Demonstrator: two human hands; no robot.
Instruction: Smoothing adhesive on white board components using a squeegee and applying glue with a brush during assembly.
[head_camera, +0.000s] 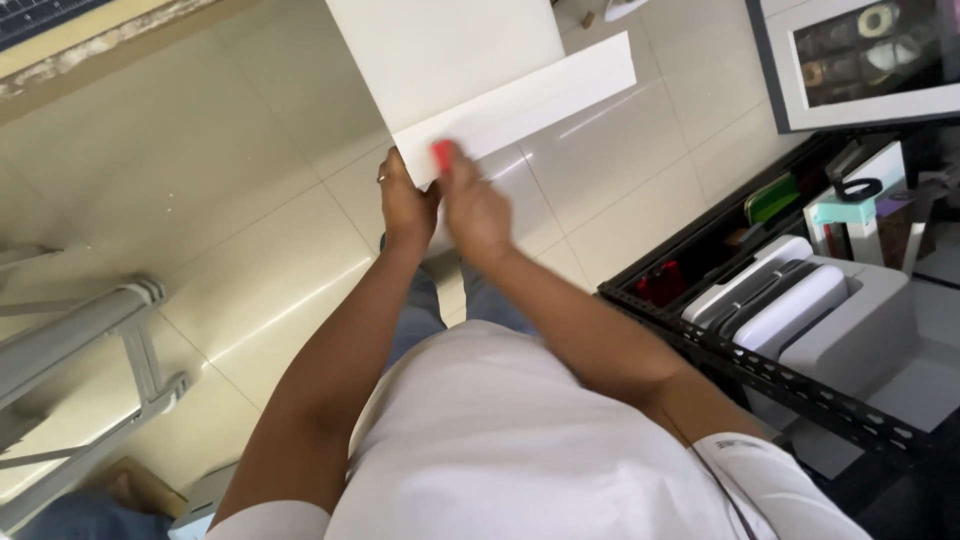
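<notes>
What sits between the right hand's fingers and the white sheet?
A small red object lies there, pressed by the right hand against the lower edge of the white sheet. The left hand grips the sheet's corner beside it. Head view.

a large white sheet (470, 60) of stiff board is held up over the tiled floor, its lower strip folded so it slants out toward two o'clock. at its near corner, toward six o'clock, a small red object (443, 154) presses against the fold's edge.
</notes>
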